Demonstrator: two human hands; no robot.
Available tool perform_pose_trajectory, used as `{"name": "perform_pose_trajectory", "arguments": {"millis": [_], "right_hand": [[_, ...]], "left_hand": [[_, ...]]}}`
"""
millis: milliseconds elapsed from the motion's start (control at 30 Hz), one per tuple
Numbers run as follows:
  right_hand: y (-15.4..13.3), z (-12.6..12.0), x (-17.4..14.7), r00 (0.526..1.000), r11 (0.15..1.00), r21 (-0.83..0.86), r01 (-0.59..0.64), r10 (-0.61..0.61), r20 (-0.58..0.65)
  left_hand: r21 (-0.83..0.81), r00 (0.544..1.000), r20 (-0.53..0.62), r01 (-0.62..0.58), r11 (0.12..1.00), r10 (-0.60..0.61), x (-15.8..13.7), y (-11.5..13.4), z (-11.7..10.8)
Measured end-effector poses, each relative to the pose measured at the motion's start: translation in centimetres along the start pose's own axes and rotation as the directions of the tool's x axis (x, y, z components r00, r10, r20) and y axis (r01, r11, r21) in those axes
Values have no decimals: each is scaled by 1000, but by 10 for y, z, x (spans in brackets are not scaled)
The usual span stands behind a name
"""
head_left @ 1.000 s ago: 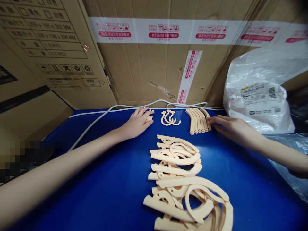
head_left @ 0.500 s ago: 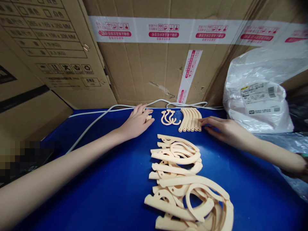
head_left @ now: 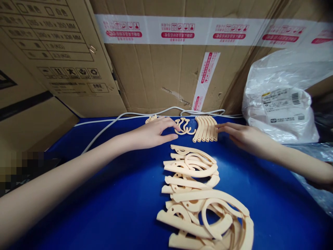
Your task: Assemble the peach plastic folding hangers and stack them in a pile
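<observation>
I see pale glare on the blue table (head_left: 117, 198) and shine on the plastic bag (head_left: 282, 81). On my feed, the upper right corner is dark and the lower left blocky

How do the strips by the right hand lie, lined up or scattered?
Lined up: the strips sit side by side, curving alike, with the right hand at one edge.

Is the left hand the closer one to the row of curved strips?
No, the right hand is beside the row of curved strips, while hooks lie between that row and the left hand.
</observation>
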State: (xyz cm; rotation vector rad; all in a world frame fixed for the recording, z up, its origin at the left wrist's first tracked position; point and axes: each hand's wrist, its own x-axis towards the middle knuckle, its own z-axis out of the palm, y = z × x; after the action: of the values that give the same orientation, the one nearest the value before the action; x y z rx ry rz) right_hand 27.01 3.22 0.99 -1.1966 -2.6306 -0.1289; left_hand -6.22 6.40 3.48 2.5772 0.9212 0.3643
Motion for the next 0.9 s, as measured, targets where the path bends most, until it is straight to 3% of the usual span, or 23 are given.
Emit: {"name": "perform_pose_trajectory", "arguments": {"millis": [67,167,300,433,567,700,833,900], "right_hand": [[-15,-10,7,999,999,-37,-17,16,-30],[-46,-21,20,999,999,42,7,-5,-49],[-79,-15,39,993,988,147,55,-69,94],[-85,-1,54,986,980,198,11,-44,161],[-79,1,64,980,934,346,-95,27,196],[-71,-16,75,988,891,428,-152,138,64],[-65,-39,87,978,931,322,-173,201,-56],[-64,-48,91,978,976,138,-167,182,-103]], "left_hand": [[-20,998,34,50,999,-50,0,4,-2],[-79,985,162,77,994,-64,4,5,-1],[-135,941,337,78,988,-28,13,1,5],[-191,921,388,125,974,-42,18,1,4],[-356,942,324,210,911,-91,17,11,-3],[-639,929,168,357,682,-329,21,26,-11],[-781,924,60,278,559,-377,32,29,-20],[-789,919,-4,239,566,-394,37,29,-25]]}}
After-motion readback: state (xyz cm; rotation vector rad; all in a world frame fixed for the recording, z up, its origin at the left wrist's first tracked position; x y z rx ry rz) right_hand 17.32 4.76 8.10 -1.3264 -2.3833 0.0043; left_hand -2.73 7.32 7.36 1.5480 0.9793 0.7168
